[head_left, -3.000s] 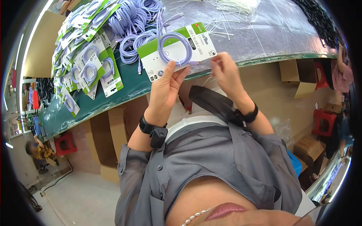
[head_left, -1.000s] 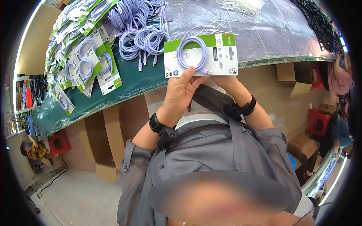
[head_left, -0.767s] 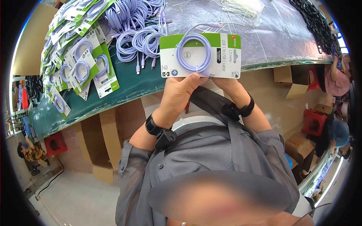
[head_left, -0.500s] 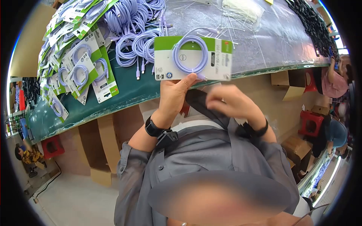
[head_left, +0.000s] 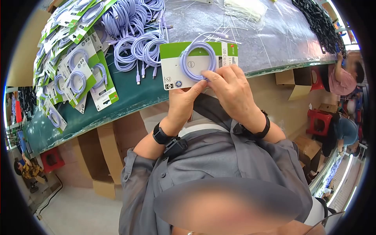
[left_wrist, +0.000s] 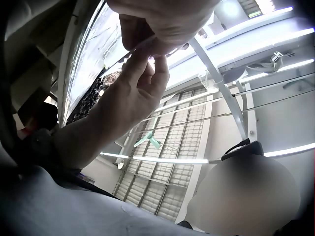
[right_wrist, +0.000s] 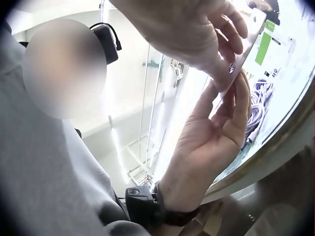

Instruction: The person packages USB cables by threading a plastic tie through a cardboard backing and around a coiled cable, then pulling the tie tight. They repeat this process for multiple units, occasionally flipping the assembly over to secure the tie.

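Note:
A green-and-white packaging card (head_left: 170, 66) faces up over the table's front edge, bearing a coiled lilac USB-C cable (head_left: 183, 62). My left hand (head_left: 182, 102) pinches the card's lower edge, thumb in front and fingers behind. My right hand (head_left: 237, 92) bends over the card's lower right part, its fingertips gripping the bottom of the coil near the left thumb. It covers the lower connector and some print. The cable's other end (head_left: 219, 35) sticks out past the top edge. In the right wrist view, the left hand (right_wrist: 211, 132) meets the card from below.
Carded cables (head_left: 76, 58) lie heaped on the table's left side. Beside them are loose lilac cable coils (head_left: 129, 23). White cable ties (head_left: 244, 9) lie at the back, black cables (head_left: 319, 23) at far right. An open carton (head_left: 96, 156) stands below the table (head_left: 129, 105).
The right hand left the card's lower right edge, drew back toward the body, then came up onto the coil's bottom. The left hand keeps its pinch throughout.

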The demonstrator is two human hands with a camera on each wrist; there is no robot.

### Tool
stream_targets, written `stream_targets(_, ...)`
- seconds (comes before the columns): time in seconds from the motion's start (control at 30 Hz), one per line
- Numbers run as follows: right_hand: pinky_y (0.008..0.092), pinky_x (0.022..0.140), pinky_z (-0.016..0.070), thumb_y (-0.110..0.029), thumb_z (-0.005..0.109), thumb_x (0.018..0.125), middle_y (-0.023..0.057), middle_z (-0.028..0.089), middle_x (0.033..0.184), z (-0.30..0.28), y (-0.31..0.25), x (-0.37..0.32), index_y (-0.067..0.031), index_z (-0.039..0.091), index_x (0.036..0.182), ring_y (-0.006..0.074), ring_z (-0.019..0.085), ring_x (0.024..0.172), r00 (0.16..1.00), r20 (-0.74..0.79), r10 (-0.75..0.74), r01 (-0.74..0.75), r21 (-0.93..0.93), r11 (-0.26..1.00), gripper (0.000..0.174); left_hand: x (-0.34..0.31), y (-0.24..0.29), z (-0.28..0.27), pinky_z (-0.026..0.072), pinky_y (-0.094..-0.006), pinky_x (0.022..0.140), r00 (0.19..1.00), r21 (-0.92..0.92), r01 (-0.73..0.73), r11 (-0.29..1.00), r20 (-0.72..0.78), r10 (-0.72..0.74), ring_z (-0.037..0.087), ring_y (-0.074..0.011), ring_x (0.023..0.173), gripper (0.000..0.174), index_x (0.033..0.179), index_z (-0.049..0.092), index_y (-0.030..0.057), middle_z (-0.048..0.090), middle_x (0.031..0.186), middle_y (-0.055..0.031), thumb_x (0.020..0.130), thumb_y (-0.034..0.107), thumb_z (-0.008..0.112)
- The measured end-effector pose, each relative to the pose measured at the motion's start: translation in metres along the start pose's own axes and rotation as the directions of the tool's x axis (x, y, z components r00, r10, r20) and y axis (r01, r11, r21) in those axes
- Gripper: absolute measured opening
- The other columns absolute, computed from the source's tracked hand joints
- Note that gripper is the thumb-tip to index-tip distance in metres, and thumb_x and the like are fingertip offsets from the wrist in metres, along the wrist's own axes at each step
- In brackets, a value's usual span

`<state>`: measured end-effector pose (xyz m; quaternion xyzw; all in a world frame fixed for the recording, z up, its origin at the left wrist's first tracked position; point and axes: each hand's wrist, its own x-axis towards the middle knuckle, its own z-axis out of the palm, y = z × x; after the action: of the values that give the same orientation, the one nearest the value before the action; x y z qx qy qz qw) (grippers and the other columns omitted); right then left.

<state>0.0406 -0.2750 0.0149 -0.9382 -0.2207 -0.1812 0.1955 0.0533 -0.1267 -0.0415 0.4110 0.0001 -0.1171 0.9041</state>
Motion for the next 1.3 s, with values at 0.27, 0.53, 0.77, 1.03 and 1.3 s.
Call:
stream_targets(0.27, 0.0354, 0.075, 0.044, -0.008, 0.057, 0.077, 0.0073, 0.051, 0.083, -0.007, 0.005, 0.003, -0.0082, 0.063, 0.105, 0.0236, 0.051, 0.08, 0.998, 0.053, -0.043, 0.041, 0.027, 0.999, 0.028, 0.001, -0.003, -0.006, 0.05, -0.0268, 0.084, 1.0, 0.089, -0.021, 0.996, 0.008, 0.021, 0.06, -0.0139, 0.096, 0.033, 0.115, 0.055, -0.0013, 0.062, 0.107, -0.0083, 0.083, -0.001, 0.065)
stream_targets(0.53, 0.0405, 0.094, 0.0376, -0.019, 0.066, 0.076, 0.0086, 0.052, 0.102, -0.018, 0.012, 0.011, -0.0153, 0.058, 0.121, 0.027, 0.051, 0.097, 0.993, 0.068, -0.098, 0.101, -0.036, 0.994, 0.046, -0.001, 0.001, -0.002, 0.0497, -0.0261, 0.081, 0.995, 0.162, -0.092, 0.983, -0.012, 0.095, 0.06, -0.013, 0.094, 0.032, 0.114, 0.054, -0.0012, 0.061, 0.106, -0.0074, 0.084, 0.001, 0.065)
stream_targets(0.77, 0.0474, 0.11, 0.021, -0.038, 0.074, 0.061, 0.0093, 0.046, 0.127, -0.013, 0.02, 0.031, -0.0101, 0.046, 0.131, 0.029, 0.042, 0.121, 0.985, 0.099, -0.138, 0.145, -0.069, 0.987, 0.08, -0.005, -0.002, -0.006, 0.0508, -0.0299, 0.087, 0.995, 0.02, 0.096, 0.995, 0.024, -0.097, 0.06, -0.0169, 0.098, 0.04, 0.122, 0.048, -0.0018, 0.058, 0.112, -0.0102, 0.085, 0.001, 0.063)
stream_targets(1.03, 0.0401, 0.094, 0.0412, -0.02, 0.075, 0.065, 0.0126, 0.049, 0.121, -0.013, 0.023, 0.029, -0.003, 0.047, 0.126, 0.0301, 0.049, 0.11, 0.956, 0.211, -0.201, 0.18, 0.114, 0.977, 0.069, -0.008, -0.004, -0.008, 0.0498, -0.0317, 0.092, 0.982, -0.106, 0.184, 0.977, 0.061, -0.178, 0.057, -0.0184, 0.106, 0.044, 0.125, 0.045, -0.0026, 0.055, 0.117, -0.0101, 0.085, 0.001, 0.063)
stream_targets(1.3, 0.0401, 0.095, 0.0403, -0.018, 0.071, 0.071, 0.0138, 0.052, 0.117, -0.002, 0.027, 0.022, -0.0027, 0.05, 0.119, 0.0314, 0.051, 0.107, 0.955, 0.216, -0.205, 0.141, 0.279, 0.95, 0.055, -0.006, 0.003, -0.008, 0.0522, -0.0357, 0.089, 0.988, 0.104, 0.12, 0.987, 0.081, -0.128, 0.058, -0.0217, 0.106, 0.046, 0.128, 0.041, -0.001, 0.054, 0.118, -0.0127, 0.086, 0.003, 0.059)
